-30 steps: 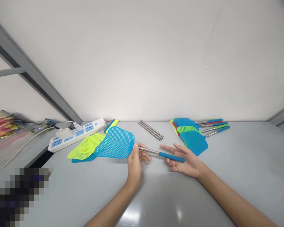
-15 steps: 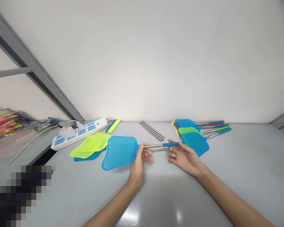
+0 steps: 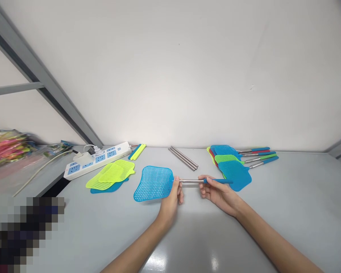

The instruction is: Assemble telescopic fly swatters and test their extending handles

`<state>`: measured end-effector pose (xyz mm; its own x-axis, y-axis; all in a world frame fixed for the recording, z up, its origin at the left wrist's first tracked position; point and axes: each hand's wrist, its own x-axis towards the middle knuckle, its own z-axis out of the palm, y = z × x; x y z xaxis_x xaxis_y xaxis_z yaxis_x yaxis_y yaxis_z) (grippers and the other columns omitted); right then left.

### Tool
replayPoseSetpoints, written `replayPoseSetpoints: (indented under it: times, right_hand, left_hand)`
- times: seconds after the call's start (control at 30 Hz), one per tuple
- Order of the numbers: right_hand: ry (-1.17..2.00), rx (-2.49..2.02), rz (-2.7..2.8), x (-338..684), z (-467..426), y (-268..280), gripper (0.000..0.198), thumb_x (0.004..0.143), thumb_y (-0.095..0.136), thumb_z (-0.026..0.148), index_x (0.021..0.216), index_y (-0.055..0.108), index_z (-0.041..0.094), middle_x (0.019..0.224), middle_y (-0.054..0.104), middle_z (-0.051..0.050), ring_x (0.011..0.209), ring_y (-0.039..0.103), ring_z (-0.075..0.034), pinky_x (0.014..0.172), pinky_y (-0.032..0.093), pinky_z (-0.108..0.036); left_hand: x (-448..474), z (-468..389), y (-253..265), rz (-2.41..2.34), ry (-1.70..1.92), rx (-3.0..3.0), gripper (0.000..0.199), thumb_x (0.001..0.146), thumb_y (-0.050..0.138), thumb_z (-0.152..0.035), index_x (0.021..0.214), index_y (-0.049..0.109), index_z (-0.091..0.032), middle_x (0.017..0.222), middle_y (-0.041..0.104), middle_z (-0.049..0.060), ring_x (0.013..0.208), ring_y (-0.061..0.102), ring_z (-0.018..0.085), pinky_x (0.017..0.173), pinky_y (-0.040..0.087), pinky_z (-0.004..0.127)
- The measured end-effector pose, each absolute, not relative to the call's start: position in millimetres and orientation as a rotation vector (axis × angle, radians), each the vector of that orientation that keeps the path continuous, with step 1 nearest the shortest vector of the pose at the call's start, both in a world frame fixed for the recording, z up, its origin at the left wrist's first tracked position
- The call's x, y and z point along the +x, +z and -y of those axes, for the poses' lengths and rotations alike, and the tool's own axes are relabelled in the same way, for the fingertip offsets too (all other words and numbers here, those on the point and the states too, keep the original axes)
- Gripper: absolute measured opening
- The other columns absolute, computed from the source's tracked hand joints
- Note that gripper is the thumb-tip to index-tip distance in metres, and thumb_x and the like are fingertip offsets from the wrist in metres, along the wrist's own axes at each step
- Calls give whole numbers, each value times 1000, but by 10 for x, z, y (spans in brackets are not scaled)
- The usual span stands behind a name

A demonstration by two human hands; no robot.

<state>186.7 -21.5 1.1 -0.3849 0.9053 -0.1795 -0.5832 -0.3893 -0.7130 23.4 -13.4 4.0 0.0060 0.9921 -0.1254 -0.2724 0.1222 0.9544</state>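
A blue fly swatter (image 3: pixel 154 183) with a metal rod and a blue grip is held level above the table, its mesh head to the left. My left hand (image 3: pixel 172 195) is closed on it where the head meets the rod. My right hand (image 3: pixel 217 194) pinches it where the rod enters the blue grip. Just behind the grip's end lies a blue swatter head (image 3: pixel 235 175), part of a pile of several swatters with metal rods and coloured grips. Left of my hands, yellow mesh heads (image 3: pixel 113 174) overlap a blue mesh head (image 3: pixel 108 189).
Metal rods (image 3: pixel 183 158) lie near the wall in the middle. Yellow and blue grip tubes (image 3: pixel 136 151) rest beside a white power strip (image 3: pixel 96 162) with plugs in it. At far left is a plastic bag (image 3: pixel 8 148) of colourful items, with a cable (image 3: pixel 42 168) nearby.
The fly swatter has shifted right and slightly down in view. My right hand has closed around the near end of its grip, where its fingers were more spread before.
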Motion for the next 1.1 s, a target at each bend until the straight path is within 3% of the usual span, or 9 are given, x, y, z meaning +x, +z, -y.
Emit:
replayPoseSetpoints:
  times: [0.5, 0.7, 0.83, 1.1]
  right_hand:
    - [1852, -698, 782, 1842, 233, 18, 14, 80, 46, 29, 82, 53, 17, 70, 51, -3, 65, 48, -13, 64, 35, -27]
    - [1692, -787, 1015, 1681, 327, 29, 14, 78, 49, 30, 72, 50, 17, 61, 49, 0, 61, 47, -12, 64, 35, -27]
    - [1654, -841, 1205, 1576, 369, 15, 24, 79, 47, 32, 62, 50, 15, 57, 49, 0, 56, 48, -12, 62, 36, -28]
    - [1589, -892, 1189, 1513, 386, -73, 31, 79, 46, 32, 52, 45, 16, 46, 44, 3, 44, 46, -10, 52, 38, -26]
  left_hand:
    - [206, 145, 5, -1175, 1185, 1220, 38, 78, 44, -39, 50, 28, -19, 40, 29, -8, 37, 27, 6, 44, 25, 21]
    - [246, 258, 69, -1067, 1064, 1288, 34, 80, 41, -39, 53, 33, -19, 42, 31, -7, 39, 30, 7, 46, 28, 22]
    - [298, 345, 57, -1025, 1024, 1222, 36, 80, 40, -40, 52, 35, -18, 45, 34, -6, 42, 33, 7, 48, 30, 21]
    - [330, 418, 40, -959, 958, 1194, 38, 81, 37, -42, 51, 35, -18, 46, 34, -6, 45, 32, 8, 49, 29, 21]
